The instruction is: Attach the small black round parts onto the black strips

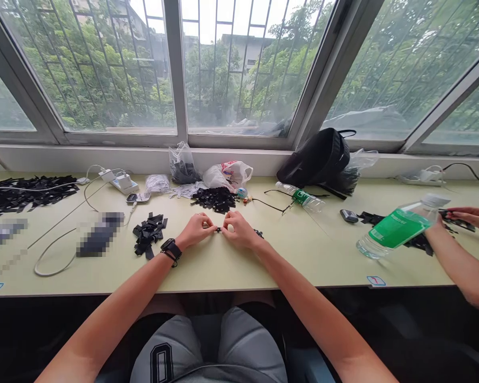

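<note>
My left hand [196, 230], with a black watch on its wrist, pinches one side of a small black piece [219, 230] above the table. From the other side, thumb and fingers of my right hand [239, 230] are closed on the same piece. Fingertips cover most of it, so its exact kind is unclear. A heap of flat black strips [214, 199] lies just beyond my hands. Nearer my left forearm is a smaller pile of black strips [148, 234]. Some tiny dark parts [258, 233] show partly behind my right wrist.
At right, a co-worker's hands [465, 217] work behind a large green-labelled bottle [399, 226]. A smaller bottle [303, 198], glasses [282, 210] and a black bag [317, 158] lie beyond my right hand. Cables, a power strip [123, 183] and a blurred dark object [99, 235] are leftward.
</note>
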The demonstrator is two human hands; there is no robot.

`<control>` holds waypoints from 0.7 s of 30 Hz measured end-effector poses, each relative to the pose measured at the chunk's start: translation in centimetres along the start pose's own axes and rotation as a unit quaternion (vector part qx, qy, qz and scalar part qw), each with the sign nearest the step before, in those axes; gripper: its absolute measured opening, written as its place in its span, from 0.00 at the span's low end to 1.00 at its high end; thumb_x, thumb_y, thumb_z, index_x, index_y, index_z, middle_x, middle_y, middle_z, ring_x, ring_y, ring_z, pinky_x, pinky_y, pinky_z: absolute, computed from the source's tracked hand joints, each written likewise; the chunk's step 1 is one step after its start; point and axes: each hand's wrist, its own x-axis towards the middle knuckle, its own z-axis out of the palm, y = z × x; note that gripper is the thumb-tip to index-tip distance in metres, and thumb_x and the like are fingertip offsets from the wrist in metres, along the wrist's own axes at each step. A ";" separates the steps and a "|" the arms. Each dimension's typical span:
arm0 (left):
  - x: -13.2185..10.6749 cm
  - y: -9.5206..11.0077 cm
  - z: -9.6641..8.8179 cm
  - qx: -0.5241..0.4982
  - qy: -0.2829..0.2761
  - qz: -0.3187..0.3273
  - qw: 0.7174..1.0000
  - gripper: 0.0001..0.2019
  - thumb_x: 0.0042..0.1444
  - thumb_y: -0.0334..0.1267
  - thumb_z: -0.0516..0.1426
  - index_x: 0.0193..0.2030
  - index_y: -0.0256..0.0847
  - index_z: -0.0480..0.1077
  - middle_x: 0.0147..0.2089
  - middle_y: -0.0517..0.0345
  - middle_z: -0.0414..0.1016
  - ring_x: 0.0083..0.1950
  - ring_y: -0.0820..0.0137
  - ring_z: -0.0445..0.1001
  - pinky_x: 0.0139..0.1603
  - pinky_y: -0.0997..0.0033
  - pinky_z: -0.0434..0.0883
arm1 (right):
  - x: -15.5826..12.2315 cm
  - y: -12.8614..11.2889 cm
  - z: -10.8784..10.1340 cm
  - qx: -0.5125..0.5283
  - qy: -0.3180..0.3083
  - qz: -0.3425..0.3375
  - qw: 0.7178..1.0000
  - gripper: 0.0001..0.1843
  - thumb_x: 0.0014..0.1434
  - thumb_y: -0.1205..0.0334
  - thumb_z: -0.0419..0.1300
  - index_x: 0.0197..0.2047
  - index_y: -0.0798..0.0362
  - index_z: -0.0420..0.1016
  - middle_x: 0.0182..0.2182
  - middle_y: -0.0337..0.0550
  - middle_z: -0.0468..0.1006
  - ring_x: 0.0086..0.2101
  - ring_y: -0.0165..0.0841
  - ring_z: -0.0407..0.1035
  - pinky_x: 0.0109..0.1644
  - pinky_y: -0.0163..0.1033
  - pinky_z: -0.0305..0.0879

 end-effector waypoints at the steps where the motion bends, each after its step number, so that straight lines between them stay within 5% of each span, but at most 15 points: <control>1: 0.0 0.0 0.0 -0.002 -0.001 0.003 1.000 0.13 0.56 0.47 0.66 0.29 0.39 0.81 0.38 0.51 0.77 0.35 0.67 0.73 0.39 0.66 0.69 | 0.0 0.0 0.0 -0.003 0.000 -0.002 1.000 0.11 0.62 0.65 0.63 0.27 0.50 0.74 0.37 0.45 0.75 0.44 0.41 0.66 0.51 0.46 0.65; 12: -0.1 -0.3 0.4 0.018 0.009 0.024 1.000 0.10 0.56 0.45 0.66 0.33 0.40 0.78 0.39 0.51 0.75 0.41 0.64 0.74 0.45 0.64 0.73 | 0.1 0.0 0.2 -0.035 0.000 0.001 0.999 0.09 0.60 0.67 0.64 0.28 0.50 0.71 0.37 0.45 0.74 0.44 0.41 0.66 0.49 0.45 0.65; 17: -0.7 0.6 -0.1 0.043 -0.019 0.091 0.995 0.12 0.58 0.41 0.64 0.48 0.45 0.80 0.52 0.50 0.78 0.51 0.60 0.74 0.54 0.60 0.72 | 0.2 0.2 0.0 -0.074 0.055 0.034 0.995 0.07 0.58 0.60 0.68 0.36 0.49 0.74 0.39 0.46 0.75 0.45 0.44 0.65 0.49 0.47 0.64; 21: -1.0 1.0 -0.2 0.079 -0.056 0.135 0.986 0.12 0.60 0.38 0.62 0.49 0.49 0.83 0.60 0.53 0.79 0.58 0.56 0.72 0.65 0.51 0.67 | 0.7 1.2 -1.9 -0.067 0.082 0.056 0.993 0.04 0.62 0.60 0.63 0.38 0.50 0.76 0.38 0.47 0.77 0.45 0.43 0.68 0.51 0.47 0.64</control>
